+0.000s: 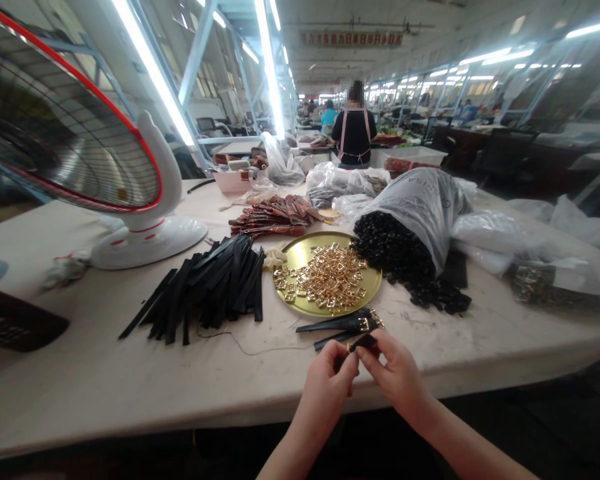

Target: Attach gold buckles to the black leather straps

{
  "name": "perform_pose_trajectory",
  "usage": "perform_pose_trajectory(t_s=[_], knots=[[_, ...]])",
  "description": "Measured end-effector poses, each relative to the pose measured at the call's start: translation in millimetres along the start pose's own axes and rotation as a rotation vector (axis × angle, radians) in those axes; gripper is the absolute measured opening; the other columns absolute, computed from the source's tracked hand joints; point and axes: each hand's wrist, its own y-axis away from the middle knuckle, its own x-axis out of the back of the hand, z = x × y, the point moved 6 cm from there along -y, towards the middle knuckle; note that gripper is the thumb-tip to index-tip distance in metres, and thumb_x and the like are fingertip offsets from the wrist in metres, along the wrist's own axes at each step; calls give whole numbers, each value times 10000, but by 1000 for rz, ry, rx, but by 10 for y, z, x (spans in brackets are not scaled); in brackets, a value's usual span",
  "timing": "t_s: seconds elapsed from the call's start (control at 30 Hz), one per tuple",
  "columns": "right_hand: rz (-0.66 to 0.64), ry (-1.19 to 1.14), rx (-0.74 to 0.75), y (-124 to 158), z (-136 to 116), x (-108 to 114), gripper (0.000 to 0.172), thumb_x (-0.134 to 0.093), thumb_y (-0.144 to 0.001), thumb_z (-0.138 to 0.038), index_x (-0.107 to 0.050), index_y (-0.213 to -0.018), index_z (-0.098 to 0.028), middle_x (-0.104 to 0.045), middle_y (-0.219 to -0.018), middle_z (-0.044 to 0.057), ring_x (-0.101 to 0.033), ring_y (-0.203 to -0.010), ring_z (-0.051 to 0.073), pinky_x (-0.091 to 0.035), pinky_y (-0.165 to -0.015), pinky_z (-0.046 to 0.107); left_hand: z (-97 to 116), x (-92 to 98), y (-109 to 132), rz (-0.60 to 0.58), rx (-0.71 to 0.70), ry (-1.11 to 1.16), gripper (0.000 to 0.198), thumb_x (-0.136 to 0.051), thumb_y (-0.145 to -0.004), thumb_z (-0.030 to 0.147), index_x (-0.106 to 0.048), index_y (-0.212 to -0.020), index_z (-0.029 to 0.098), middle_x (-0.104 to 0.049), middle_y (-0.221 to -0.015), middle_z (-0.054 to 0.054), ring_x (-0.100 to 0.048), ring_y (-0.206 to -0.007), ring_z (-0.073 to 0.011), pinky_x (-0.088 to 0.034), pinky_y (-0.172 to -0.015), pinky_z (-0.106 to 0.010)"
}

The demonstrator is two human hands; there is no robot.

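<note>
you had both hands near the front edge of the table [130, 400], close together, with a short black strap [364, 343] between them, just above the cloth. your left hand [333, 370] was nearly closed, thumb and fingers pinched at the strap's left end, where a bit of gold metal [350, 347] showed; your fingers hid most of it. your right hand [393, 363] was partly curled, its thumb and fingertips pinching the strap's right end. just beyond your hands lay a few buckled straps [330, 325], their gold buckles toward the right. behind those stood a round gold tray [297, 252], heaped with loose buckles [333, 277]. to its left you had a fanned pile of black strips [215, 280], with a thread [260, 351] trailing over the table in front. to its right a plastic bag [425, 193] lay on its side, spilling small black pieces [390, 247]. a fan [150, 243] stood at the far left, reddish strips [280, 215] lay behind the tray, and farther off a person [355, 137] stood in an apron.
</note>
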Motion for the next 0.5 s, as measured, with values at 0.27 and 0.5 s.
perform_pose_trajectory(t_s=[0.27, 0.5], knots=[[-163, -512, -344, -7, 244, -163, 159, -593, -740, -325, -529, -719, -182, -488, -623, -27, -404, -536, 96, -333, -524, 234, -93, 9, -17, -85, 23, -30, 253, -541, -720, 388, -421, -613, 192, -427, -482, 81, -351, -368, -53, -271, -370, -174], [-33, 12, 4, -91, 116, -17, 83, -536, -773, -254, -535, -726, -185, -513, -669, 3, -452, -648, 141, -353, -612, 278, -88, 37, -133, -31, 1, -90, 282, -576, -688, 423, -442, -593, 194, -358, -436, 93, -324, -389, -68, -269, -395, -184]])
